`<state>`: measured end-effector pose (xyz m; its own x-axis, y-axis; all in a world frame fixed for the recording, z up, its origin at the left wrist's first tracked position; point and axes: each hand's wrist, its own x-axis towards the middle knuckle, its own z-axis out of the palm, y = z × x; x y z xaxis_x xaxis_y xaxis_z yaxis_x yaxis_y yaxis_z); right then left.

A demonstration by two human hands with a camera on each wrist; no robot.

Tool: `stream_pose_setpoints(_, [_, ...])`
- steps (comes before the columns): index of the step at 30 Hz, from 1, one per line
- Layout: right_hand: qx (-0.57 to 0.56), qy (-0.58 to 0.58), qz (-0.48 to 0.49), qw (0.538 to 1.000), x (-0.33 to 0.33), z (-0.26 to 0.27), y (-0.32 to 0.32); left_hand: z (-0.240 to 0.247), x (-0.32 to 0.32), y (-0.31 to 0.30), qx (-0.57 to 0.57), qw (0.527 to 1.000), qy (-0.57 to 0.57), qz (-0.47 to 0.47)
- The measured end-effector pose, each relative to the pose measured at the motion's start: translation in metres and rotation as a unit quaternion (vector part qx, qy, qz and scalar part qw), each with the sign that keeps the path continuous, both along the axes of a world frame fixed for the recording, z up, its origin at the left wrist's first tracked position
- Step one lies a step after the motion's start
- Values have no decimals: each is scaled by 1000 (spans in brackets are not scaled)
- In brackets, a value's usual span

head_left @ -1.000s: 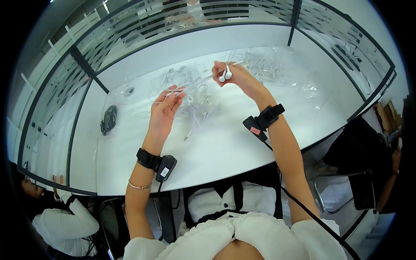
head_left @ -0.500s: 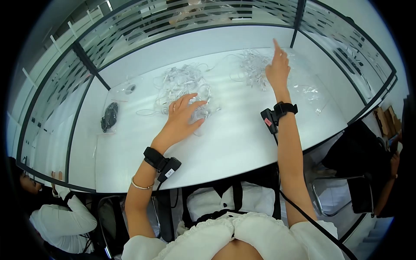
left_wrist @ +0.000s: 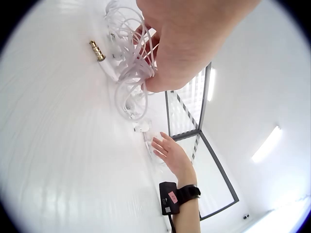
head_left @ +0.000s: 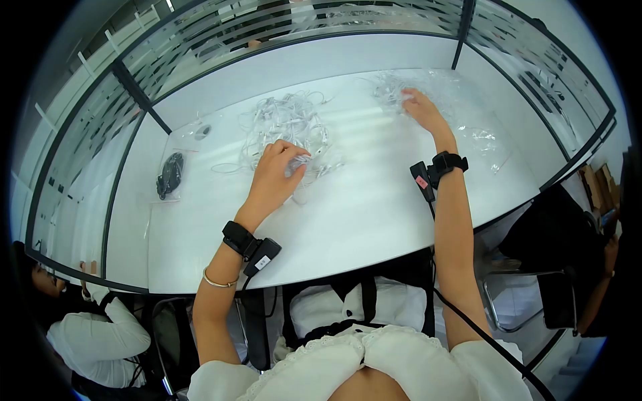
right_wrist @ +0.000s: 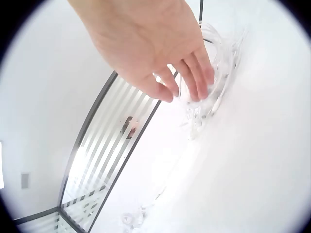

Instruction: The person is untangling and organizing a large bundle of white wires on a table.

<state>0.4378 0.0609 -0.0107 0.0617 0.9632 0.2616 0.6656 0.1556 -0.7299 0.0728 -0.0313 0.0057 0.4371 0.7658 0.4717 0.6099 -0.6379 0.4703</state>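
Observation:
My left hand (head_left: 272, 172) grips a bundle of white earphone cable (left_wrist: 133, 70) at the near edge of the left pile of earphones (head_left: 287, 120). Its thumb and fingers curl about the strands in the left wrist view. From that bundle a gold-tipped plug (left_wrist: 97, 51) sticks out over the table. Farther right, my right hand (head_left: 426, 112) reaches to the right pile of earphones (head_left: 386, 90). Its fingers are loosely bent, the tips at the edge of the tangled white cables (right_wrist: 214, 99) in the right wrist view.
A black coiled cable in a clear bag (head_left: 171, 175) lies at the table's left side. Clear plastic bags (head_left: 485, 137) lie at the right. Low partitions with striped glass (head_left: 281, 23) border the white table (head_left: 361, 220). Another person (head_left: 100, 341) sits at the left.
The earphones that hung from my right hand have left it. That hand moved right, lifted with a finger extended, then lowered to the right pile. My left hand went down to the left pile and closed on cable.

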Motion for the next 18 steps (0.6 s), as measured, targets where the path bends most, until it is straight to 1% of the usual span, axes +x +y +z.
stream_pose_setpoints(1, [82,25,-69,994,2,-6,3,-1,0,0,11,1000,0,-1])
stream_pose_setpoints(4, [57,-77,-71,993,0,-2,4,-7,-2,6,45,999,-12,2])
stream_pose_setpoints(5, [54,-102,-98,988,0,1,1,-8,-2,9,57,998,-17,3])
stream_pose_setpoints(7, [48,-152,-149,976,-19,26,-20,1,-1,7,30,997,-67,28])
stream_pose_setpoints(9, [55,-110,-114,986,-35,41,-28,3,1,6,12,991,-126,46])
stream_pose_setpoints(10, [16,-70,-73,995,-53,64,-45,3,1,7,9,986,-160,49])
stream_pose_setpoints(11, [-23,-29,-33,999,-71,75,-54,3,1,8,6,980,-193,52])
stream_pose_setpoints(12, [16,-17,62,998,-84,67,-50,4,0,7,9,979,-199,47])
stream_pose_setpoints(13, [55,-4,155,986,-98,61,-48,6,0,7,11,978,-204,40])
stream_pose_setpoints(15, [94,-13,285,954,-125,54,-58,10,1,5,10,979,-202,25])
stream_pose_setpoints(17, [105,-18,332,937,-145,53,-66,14,-1,1,4,982,-190,13])
stream_pose_setpoints(18, [110,-22,356,928,-151,53,-69,17,1,-2,-6,977,-214,17])
